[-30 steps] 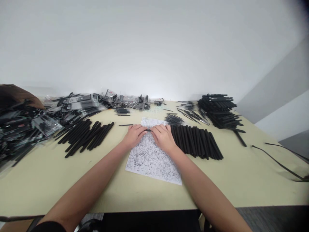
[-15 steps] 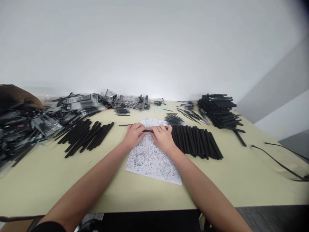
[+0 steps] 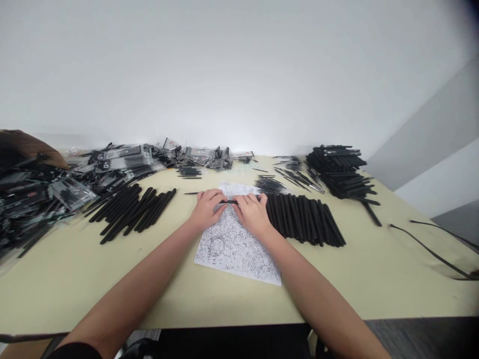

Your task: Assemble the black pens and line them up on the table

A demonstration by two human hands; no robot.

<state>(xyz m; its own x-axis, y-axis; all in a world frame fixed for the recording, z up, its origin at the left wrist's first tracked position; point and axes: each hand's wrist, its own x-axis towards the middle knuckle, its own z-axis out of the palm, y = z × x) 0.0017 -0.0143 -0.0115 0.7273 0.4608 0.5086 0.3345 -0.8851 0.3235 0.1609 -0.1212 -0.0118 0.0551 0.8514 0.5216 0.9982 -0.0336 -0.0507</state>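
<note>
Two hands shared one black pen [image 3: 227,202], which lay crosswise over the far half of a scribbled sheet of paper [image 3: 239,254]. The left hand [image 3: 207,208] and the right hand [image 3: 251,212] each had fingers and thumb curled in around it, leaving only a short stretch bare between them; holding it from both sides probably kept it steady and level. Just left of the left hand a thin black rod [image 3: 190,193] showed; whether it joined the pen could not be told. To the right, thick black pens [image 3: 305,219] lay side by side in a row, and a looser bunch of pens [image 3: 130,212] lay to the left, perhaps so that either lot was within easy reach. Both forearms slanted inward from the near edge of the table [image 3: 168,299], wrists low, knuckles up.
</note>
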